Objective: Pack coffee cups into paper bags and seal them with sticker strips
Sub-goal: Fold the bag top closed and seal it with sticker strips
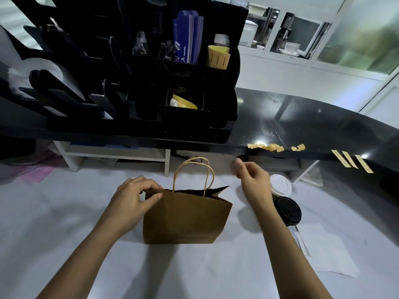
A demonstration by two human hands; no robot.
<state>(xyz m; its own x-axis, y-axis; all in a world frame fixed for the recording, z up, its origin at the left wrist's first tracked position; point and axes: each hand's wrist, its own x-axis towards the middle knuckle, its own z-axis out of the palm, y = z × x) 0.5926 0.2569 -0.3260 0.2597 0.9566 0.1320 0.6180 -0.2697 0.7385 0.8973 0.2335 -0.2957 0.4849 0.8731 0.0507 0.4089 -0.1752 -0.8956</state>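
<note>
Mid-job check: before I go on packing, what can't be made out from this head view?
- Inside of the paper bag: its brown front wall hides whether a cup is in it.
- Right hand: seen from behind, motion-blurred; its grip can't be read.
- Black-lidded cup and white-lidded cup: the right forearm covers their near sides.
- Sticker strips on the black counter: too small to read any print.

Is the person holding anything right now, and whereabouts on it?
The left hand pinches the brown paper bag at its top left corner. The right hand holds nothing, raised beside the bag.
</note>
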